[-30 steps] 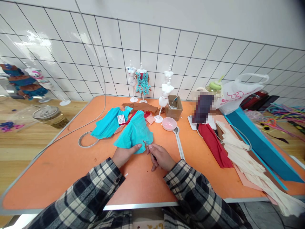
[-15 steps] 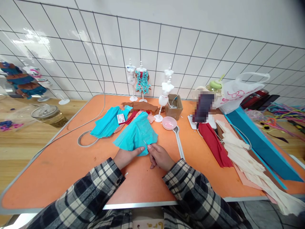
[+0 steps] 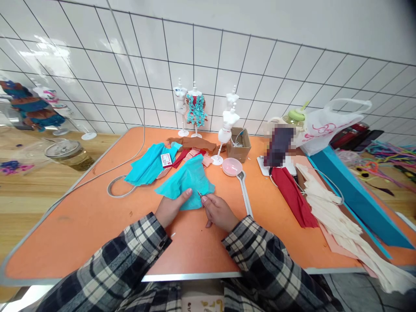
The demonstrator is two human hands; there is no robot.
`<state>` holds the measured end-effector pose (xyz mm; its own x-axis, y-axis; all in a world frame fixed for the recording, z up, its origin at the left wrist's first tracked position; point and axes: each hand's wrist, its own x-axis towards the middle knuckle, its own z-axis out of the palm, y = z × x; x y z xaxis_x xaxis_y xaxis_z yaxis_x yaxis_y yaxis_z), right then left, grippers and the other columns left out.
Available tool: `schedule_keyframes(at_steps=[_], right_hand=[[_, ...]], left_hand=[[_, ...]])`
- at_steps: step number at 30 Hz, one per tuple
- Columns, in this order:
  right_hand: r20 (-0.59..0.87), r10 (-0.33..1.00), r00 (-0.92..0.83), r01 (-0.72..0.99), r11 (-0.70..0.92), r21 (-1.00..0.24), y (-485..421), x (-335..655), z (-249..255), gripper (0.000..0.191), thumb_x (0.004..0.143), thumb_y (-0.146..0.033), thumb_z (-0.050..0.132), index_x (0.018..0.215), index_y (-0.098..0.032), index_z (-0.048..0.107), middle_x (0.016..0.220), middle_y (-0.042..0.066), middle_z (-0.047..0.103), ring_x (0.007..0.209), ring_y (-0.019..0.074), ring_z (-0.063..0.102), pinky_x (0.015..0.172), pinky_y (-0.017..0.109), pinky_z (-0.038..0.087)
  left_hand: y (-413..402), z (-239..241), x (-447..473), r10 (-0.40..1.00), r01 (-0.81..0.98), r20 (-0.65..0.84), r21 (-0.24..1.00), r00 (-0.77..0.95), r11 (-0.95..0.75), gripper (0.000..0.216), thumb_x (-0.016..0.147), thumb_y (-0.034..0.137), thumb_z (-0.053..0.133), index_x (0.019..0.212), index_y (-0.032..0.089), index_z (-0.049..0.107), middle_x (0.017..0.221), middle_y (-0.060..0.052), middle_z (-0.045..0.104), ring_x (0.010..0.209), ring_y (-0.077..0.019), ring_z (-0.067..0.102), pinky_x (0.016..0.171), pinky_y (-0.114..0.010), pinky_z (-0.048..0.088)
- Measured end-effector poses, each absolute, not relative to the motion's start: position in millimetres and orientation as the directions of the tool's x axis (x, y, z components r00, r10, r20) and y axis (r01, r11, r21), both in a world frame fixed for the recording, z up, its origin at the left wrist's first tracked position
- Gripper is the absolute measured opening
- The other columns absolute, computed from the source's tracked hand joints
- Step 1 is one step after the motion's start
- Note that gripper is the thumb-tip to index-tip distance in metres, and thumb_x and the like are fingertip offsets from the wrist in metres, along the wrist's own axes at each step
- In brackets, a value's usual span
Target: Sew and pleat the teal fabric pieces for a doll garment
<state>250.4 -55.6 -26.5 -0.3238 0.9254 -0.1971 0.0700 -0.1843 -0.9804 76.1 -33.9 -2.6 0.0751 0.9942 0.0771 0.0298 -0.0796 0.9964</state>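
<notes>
A turquoise crepe paper sheet (image 3: 185, 177) is held above the orange table, fanned out and lightly wrinkled. My left hand (image 3: 172, 208) grips its lower left edge, the thumb on top and the other fingers hidden beneath. Closed in a pinch, my right hand (image 3: 217, 211) holds a thin pointed metal tool (image 3: 199, 194) whose tip lies against the paper's lower right part. Most of that tool is covered by the fingers, so its exact kind is unclear. Behind the sheet lies another folded turquoise crepe paper piece (image 3: 146, 167) with a small white-and-red box (image 3: 166, 160) on it.
White miniature mannequins (image 3: 226, 125) stand at the back beside a cardboard box (image 3: 239, 149). A pink bowl (image 3: 232, 167), a grey-white long-handled tool (image 3: 245, 195) and a tape roll (image 3: 113, 186) are nearby. Red crepe paper (image 3: 294, 199) and cream crepe paper (image 3: 328, 208) lie right.
My left thumb has moved up and slightly left over the turquoise paper. The sheet's upper edge has shifted a little, and the metal tool's tip has changed slightly in angle.
</notes>
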Motion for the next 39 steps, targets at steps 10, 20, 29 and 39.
schedule_keyframes(at_steps=[10,20,29,39], right_hand=[[-0.21,0.902,-0.377,0.011,-0.222,-0.975,-60,248,-17,0.047,0.087,-0.067,0.041,0.082,-0.021,0.046,0.037,-0.012,0.041,0.029,0.0069,0.035,0.037,0.022,0.048],[-0.2,0.912,-0.357,0.005,-0.212,-0.977,-59,249,-12,0.051,0.082,-0.072,0.044,0.079,-0.021,0.046,0.037,-0.012,0.039,0.03,0.0069,0.036,0.038,0.024,0.05],[-0.213,0.903,-0.374,-0.018,-0.237,-0.971,-60,247,-14,0.052,0.08,-0.073,0.046,0.079,-0.02,0.046,0.039,-0.013,0.038,0.03,0.0063,0.036,0.036,0.023,0.05],[-0.229,0.899,-0.373,-0.012,-0.251,-0.968,-60,246,-15,0.054,0.079,-0.074,0.048,0.079,-0.02,0.047,0.039,-0.013,0.035,0.032,0.0065,0.036,0.036,0.024,0.051]], left_hand=[[-30,-10,75,0.996,0.089,0.086,0.992,-0.008,-0.085,0.06,0.069,0.052,0.076,0.114,0.015,0.064,0.119,-0.012,0.069,0.116,-0.0306,0.06,0.107,-0.047,0.042],[-34,-13,76,0.992,0.064,0.054,0.996,0.117,-0.062,0.044,0.074,0.047,0.073,0.105,0.017,0.068,0.099,-0.012,0.074,0.106,-0.0306,0.064,0.103,-0.052,0.044],[-36,-10,77,0.993,0.02,0.047,0.999,0.111,-0.049,0.047,0.072,0.048,0.075,0.105,0.015,0.068,0.093,-0.011,0.075,0.112,-0.0317,0.062,0.105,-0.052,0.042],[-36,-10,78,0.988,0.009,0.091,0.996,0.126,-0.092,0.051,0.073,0.047,0.075,0.112,0.017,0.066,0.097,-0.011,0.076,0.111,-0.0309,0.063,0.107,-0.051,0.041]])
